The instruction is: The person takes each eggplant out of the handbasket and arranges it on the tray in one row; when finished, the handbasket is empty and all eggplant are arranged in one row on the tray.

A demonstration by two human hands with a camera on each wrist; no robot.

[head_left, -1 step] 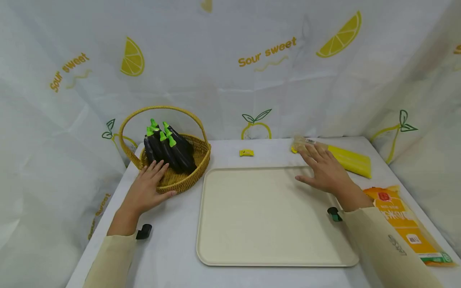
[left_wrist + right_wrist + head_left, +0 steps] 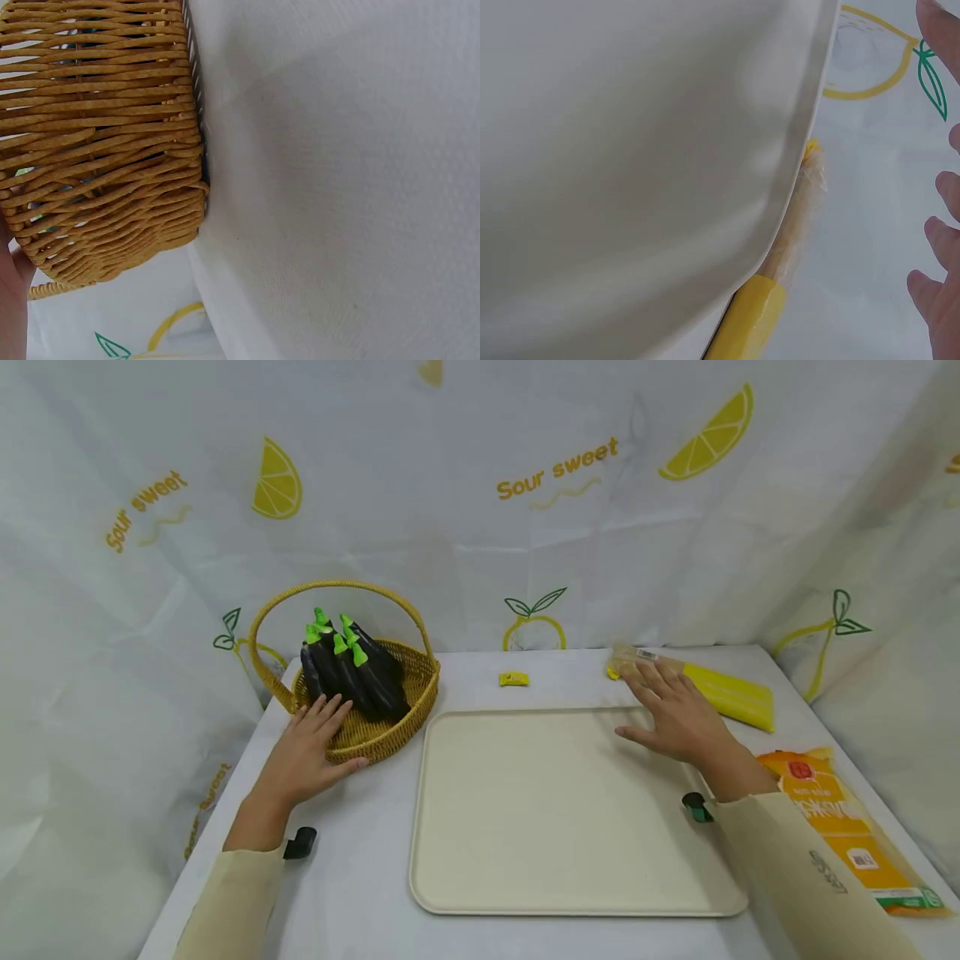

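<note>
My left hand is spread at the near left side of a wicker basket, its fingertips over the rim. Whether they touch it I cannot tell. Several dark eggplants with green stems lean together inside. The left wrist view is filled on one side by the basket's woven wall. Above the far right corner of a cream tray, my right hand hovers with fingers extended, holding nothing. Behind its fingers lies a long pack with a yellow wrapper, partly hidden.
A small yellow packet lies behind the tray on the white-covered table. An orange food bag is at the right, partly covered by the right sleeve. White curtain with lemon prints closes off the back and sides.
</note>
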